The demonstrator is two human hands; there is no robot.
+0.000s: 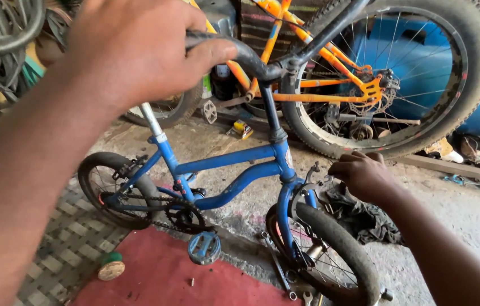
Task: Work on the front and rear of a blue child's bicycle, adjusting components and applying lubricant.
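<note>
The left hand has a closed grip on the black handlebar of a small blue bike, thumb pressed along the bar and fingers wrapped over its end. The right hand is curled shut low at the front of the bike, fingertips pinched on something small by the brake above the front wheel; what exactly it holds is hard to make out, since the fingers cover it.

The bike stands upright, its frame running from the handlebar stem down to the crank and a blue pedal, with the rear wheel to the left. The pedal hangs over a red mat on the floor. A small round tin with a green top sits at the mat's edge, and a spanner lies on the concrete just beside the front wheel. A dark rag is bunched on the floor under the right hand.

Behind the blue bike an orange bike leans, its large knobbly tyre and disc well above the right hand. Old tyres hang at the upper left.
</note>
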